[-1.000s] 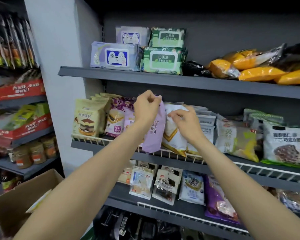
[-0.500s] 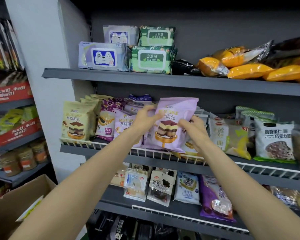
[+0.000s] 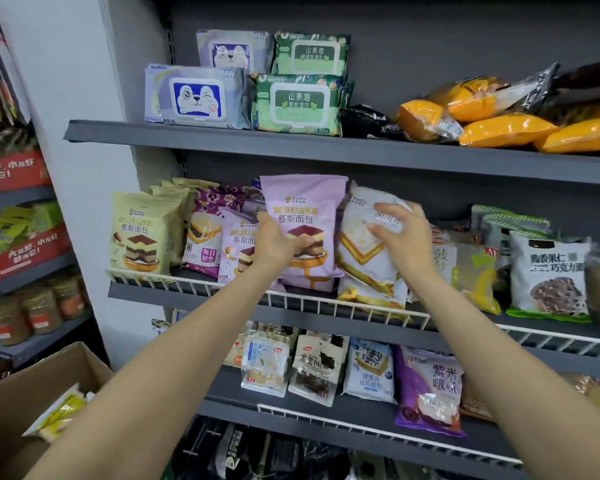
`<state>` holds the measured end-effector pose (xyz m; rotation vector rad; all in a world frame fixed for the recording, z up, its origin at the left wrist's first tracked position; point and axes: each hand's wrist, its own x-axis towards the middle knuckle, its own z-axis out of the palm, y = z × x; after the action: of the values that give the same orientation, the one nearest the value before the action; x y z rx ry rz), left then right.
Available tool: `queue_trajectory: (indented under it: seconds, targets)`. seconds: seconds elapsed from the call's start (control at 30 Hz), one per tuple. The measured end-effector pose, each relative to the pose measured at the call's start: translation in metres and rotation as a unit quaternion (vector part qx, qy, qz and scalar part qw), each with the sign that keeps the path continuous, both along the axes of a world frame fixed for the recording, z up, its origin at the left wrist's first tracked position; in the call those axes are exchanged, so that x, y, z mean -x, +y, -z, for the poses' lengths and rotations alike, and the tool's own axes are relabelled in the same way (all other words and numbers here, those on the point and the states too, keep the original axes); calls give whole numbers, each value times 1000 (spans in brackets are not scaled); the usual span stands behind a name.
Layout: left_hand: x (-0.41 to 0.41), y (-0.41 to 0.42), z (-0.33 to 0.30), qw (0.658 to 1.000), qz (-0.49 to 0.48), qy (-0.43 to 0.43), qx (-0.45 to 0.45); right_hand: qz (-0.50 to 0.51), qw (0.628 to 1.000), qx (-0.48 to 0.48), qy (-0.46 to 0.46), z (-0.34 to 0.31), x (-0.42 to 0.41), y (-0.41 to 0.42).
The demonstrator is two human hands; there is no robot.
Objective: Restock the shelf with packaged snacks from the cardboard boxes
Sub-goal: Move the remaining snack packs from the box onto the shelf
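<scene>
Since half a second ago we have stood the lilac plastic mousse-bread packet with the layered-cake picture (image 3: 303, 223) more upright and set it lower behind the white wire front rail (image 3: 326, 303) of the grey metal middle shelf (image 3: 187, 294), and our right hand (image 3: 400, 237) has shifted off it onto the white-and-gold soft packet (image 3: 361, 251) just beside it.

Our left hand (image 3: 278, 245) grips the lilac packet at its lower middle, thumb curled across the front, the other fingers hidden behind. Our right hand lies with loosely spread fingers against the white packet's face, pressing it aside rather than gripping it.

We judge the lilac packet light, puffy and slippery (air-filled film round soft bread), so it squashes easily; the sealed top or side edges are the safer hold.

Packets crowd it on both sides: a smaller lilac mousse packet (image 3: 238, 249) at left, the white one at right, touching it. The rail blocks the shelf's front edge. A brown cardboard box (image 3: 21, 393) with yellow packets sits well below at left.
</scene>
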<state>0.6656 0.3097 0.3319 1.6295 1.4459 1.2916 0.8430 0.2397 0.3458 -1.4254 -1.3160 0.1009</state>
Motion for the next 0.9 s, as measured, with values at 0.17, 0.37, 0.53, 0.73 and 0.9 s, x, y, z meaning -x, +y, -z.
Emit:
queue_trajectory:
  seconds: [0.17,0.37,0.53,0.73,0.9]
  targets:
    - [-20,7,28,994,10,105,23,42,998,-41,6,0,-18,2]
    - [-25,0,50,970,-18,240,40,4,998,-50,46,10,-36,2]
    - [-35,-7,58,896,-101,357,-244,-26,995,-69,65,7,-44,-6]
    - [-60,-15,31,967,192,97,-136,-134,983,-37,120,13,-56,-3]
    - [-83,-22,29,962,219,156,-50,-143,969,11,199,35,-58,14]
